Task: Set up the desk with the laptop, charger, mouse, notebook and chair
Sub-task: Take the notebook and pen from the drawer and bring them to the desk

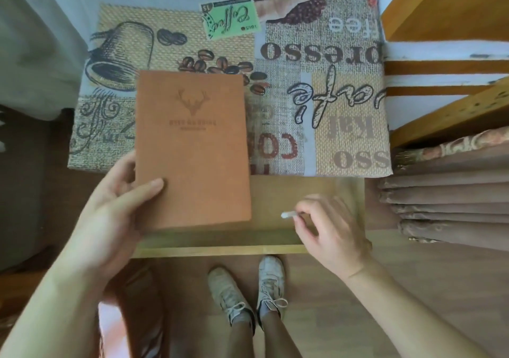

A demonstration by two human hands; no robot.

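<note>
A brown notebook (pixel 192 148) with a stamped deer head on its cover hangs over the desk's front edge and an open drawer. My left hand (pixel 118 206) grips its lower left corner, thumb on the cover. My right hand (pixel 327 228) is inside the wooden drawer (pixel 220 249), blurred, with its fingers pinched on a small white object (pixel 287 215). The desk (pixel 316 87) wears a coffee-print cloth. No laptop, charger, mouse or chair shows in this view.
A wooden shelf unit (pixel 446 54) stands to the right of the desk, with folded brown fabric (pixel 446 192) stacked below it. White curtain cloth (pixel 35 41) hangs at the left. My feet in white sneakers (pixel 248 289) stand on the wood floor under the drawer.
</note>
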